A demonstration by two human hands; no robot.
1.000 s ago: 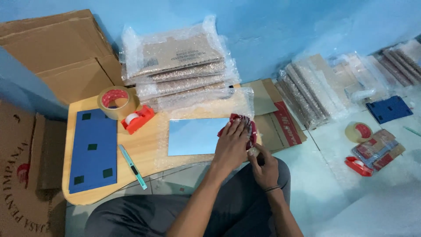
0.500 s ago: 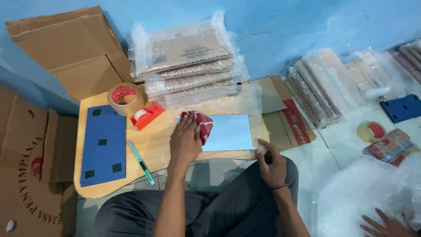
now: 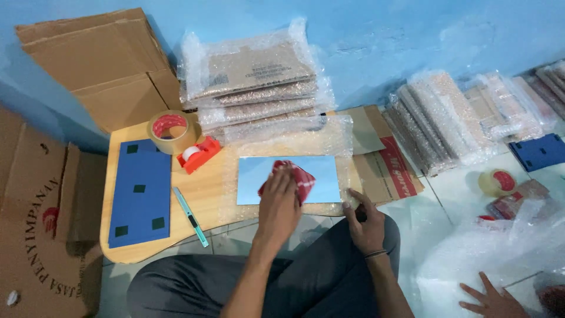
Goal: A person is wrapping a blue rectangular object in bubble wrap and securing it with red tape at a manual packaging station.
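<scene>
**Mid-wipe on the panel**

Sat cross-legged at a low wooden surface [image 3: 206, 194], with flattened boxes [image 3: 100, 65] against the blue wall behind and a stack of bubble-wrapped packs [image 3: 253, 76] on the far edge. Had spread a sheet of bubble wrap [image 3: 282, 138] across the middle of the surface. Had laid a pale, glossy panel [image 3: 321, 176] flat on that wrap, long side toward the body. Kept a blue board [image 3: 140, 191] well apart at the left end, a tape roll [image 3: 169, 131] and a red dispenser [image 3: 199, 155] just beyond it, and a cutter [image 3: 190, 216] beside it near the front edge.

Pressed a red cloth [image 3: 301, 176] onto the panel with the left hand [image 3: 278, 206], fingers bunched over the cloth and grasping it, left of the panel's middle. Rested the right hand [image 3: 366, 221] on the wrap at the panel's near right corner, fingers released and spread, holding nothing, seemingly steadying the sheet.

Judged the step as wiping the panel's face, partly done, since the cloth covered only a small part. Judged that a further stroke called for even, flat pressure, and for the right hand to keep panel and wrap from sliding.

Noted another person's hand [image 3: 491, 300] on loose wrap on the floor, far right, clear of all this.
</scene>
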